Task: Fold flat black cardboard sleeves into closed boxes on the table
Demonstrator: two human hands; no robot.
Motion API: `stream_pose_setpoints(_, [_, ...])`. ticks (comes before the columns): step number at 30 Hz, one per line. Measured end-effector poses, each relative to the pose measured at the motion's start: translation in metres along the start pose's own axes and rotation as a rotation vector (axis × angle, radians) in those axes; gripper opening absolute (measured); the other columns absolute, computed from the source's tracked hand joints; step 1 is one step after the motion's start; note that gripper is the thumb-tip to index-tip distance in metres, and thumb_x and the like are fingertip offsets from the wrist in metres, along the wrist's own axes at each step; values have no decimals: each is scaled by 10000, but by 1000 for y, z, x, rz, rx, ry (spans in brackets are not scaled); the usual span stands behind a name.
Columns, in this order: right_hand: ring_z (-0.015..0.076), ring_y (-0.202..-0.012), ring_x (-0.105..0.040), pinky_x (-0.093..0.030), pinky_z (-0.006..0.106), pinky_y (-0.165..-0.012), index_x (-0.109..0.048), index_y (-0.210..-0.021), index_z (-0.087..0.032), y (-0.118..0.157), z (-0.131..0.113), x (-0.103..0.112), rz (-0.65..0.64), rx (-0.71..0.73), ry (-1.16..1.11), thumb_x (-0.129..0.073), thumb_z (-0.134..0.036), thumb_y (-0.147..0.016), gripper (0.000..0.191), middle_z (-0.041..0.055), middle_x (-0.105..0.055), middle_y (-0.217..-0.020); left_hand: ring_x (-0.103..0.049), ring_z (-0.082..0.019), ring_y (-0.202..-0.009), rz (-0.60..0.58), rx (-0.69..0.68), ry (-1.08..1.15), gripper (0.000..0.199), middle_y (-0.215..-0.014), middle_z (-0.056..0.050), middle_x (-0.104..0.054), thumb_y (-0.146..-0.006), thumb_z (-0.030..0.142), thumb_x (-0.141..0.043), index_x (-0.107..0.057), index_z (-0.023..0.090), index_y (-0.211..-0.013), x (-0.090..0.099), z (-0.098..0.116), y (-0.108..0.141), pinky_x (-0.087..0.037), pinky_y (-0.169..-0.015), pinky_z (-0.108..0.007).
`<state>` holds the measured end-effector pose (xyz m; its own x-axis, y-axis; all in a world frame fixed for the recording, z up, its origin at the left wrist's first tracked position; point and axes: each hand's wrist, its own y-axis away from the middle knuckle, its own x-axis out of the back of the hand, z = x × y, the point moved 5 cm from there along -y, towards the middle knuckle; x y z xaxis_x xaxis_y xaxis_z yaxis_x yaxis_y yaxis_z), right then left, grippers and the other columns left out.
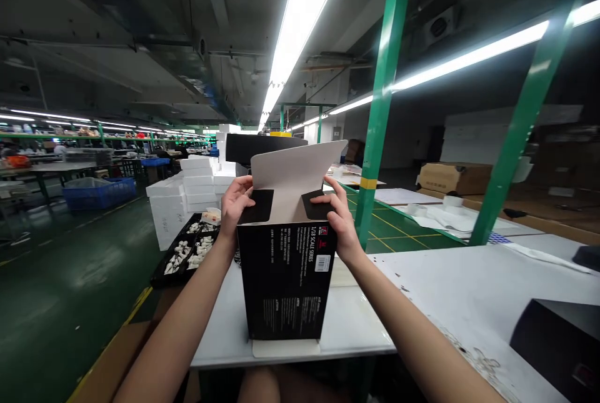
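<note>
Our left hand (237, 208) and right hand (338, 218) gripped the open top flaps (295, 165) of the black printed carton (285, 281), upright on the white worktable (359, 322); flaps looked due for folding down next.

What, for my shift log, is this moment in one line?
left hand: holds black carton | right hand: holds same carton | top flaps: open, white inside
</note>
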<state>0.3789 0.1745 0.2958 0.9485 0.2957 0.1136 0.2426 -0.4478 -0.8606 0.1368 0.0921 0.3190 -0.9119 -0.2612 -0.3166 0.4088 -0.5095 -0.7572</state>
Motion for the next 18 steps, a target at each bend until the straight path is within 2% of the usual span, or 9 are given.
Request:
stream_pose_setpoints(2, [421, -1564, -374, -411, 569, -1204, -731, -1069, -276, 3, 0, -1, 8, -4, -18, -558, -816, -865, 603, 68, -372, -1717, -659, -138, -881, 26, -35, -62, 286, -853, 44, -738, -636, 175, -690, -767, 277, -892, 1, 4, 1, -502, -873, -267])
stream_pose_setpoints(4, [413, -1530, -424, -432, 564, -1178, -695, -1106, -277, 4, 3, -3, -13, -22, -65, -555, -811, -870, 600, 93, -431, -1677, -632, -146, -839, 34, -71, -129, 143, -823, 26, -716, -708, 212, -690, -778, 258, -811, 1, 8, 3, -481, -803, -272])
stream_pose_setpoints(6, [395, -1433, -528, -466, 563, -1135, -624, -1126, -277, 4, 9, -5, -4, -48, -124, -575, -799, -867, 585, 129, -514, -1596, -653, -181, -895, 37, -125, -177, 145, -838, -13, -735, -754, 237, -646, -788, 234, -727, 1, 11, 7, -484, -849, -303])
stream_pose_setpoints(9, [360, -1319, -600, -494, 563, -1099, -519, -1143, -287, 2, 18, -2, 89, -78, -138, -627, -807, -836, 613, 155, -606, -1453, -696, -253, -1026, -17, -180, -200, 342, -896, -71, -781, -836, 286, -494, -817, 220, -745, 2, 11, 13, -483, -1010, -378])
stream_pose_setpoints(10, [358, -1324, -593, -487, 570, -1112, -503, -1183, -293, 1, 19, 0, 105, -78, -126, -630, -838, -815, 671, 154, -622, -1418, -698, -274, -1088, -48, -168, -196, 405, -943, -86, -788, -888, 331, -449, -824, 217, -787, 2, 11, 15, -478, -1055, -402])
stream_pose_setpoints(12, [364, -1381, -555, -442, 585, -1175, -505, -1294, -302, -1, 18, 3, 60, -63, -92, -581, -932, -774, 821, 149, -628, -1408, -649, -323, -1283, -152, -109, -211, 550, -1097, -112, -779, -982, 532, -374, -817, 214, -910, 4, 11, 19, -455, -1147, -451])
stream_pose_setpoints(14, [375, -1458, -495, -366, 588, -1249, -571, -1348, -302, -3, 12, 6, -53, -38, -39, -482, -997, -769, 909, 145, -611, -1446, -503, -361, -1491, -292, -29, -309, 698, -1323, -126, -727, -961, 763, -342, -775, 229, -1080, 3, 16, 24, -369, -1257, -507])
stream_pose_setpoints(16, [379, -1514, -443, -314, 586, -1286, -662, -1311, -297, -5, 7, 8, -166, -51, 12, -399, -978, -832, 874, 136, -583, -1502, -346, -380, -1610, -426, 41, -465, 778, -1542, -126, -616, -892, 876, -373, -692, 259, -1243, 2, 23, 29, -280, -1311, -577])
stream_pose_setpoints(18, [382, -1523, -444, -322, 593, -1281, -707, -1276, -293, -6, 2, 11, -237, -94, 21, -405, -915, -892, 790, 124, -569, -1547, -293, -391, -1637, -472, 95, -586, 747, -1633, -119, -544, -863, 874, -461, -629, 288, -1293, 3, 29, 31, -244, -1315, -637])
